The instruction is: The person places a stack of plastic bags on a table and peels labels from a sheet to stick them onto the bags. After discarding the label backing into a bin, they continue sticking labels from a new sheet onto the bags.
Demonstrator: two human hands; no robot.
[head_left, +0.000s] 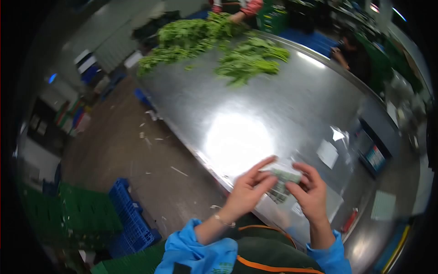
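Over the near edge of the metal table (182,98), a small clear plastic bag with something green inside (284,179) is between my two hands. My left hand (247,188) pinches the bag's left side with thumb and fingers. On the other side, my right hand (311,192) grips it with curled fingers and thumb. Below them lies flat clear plastic (292,217), probably more bags. Blur hides the exact contents of the bag.
Leafy green bunches (251,59) lie at the table's far end, where a co-worker's hand (238,17) touches a larger pile (191,39). A dark device with a display (375,157), white paper (327,154) and a red-handled tool (350,220) are right. Blue crate (130,219) stands left.
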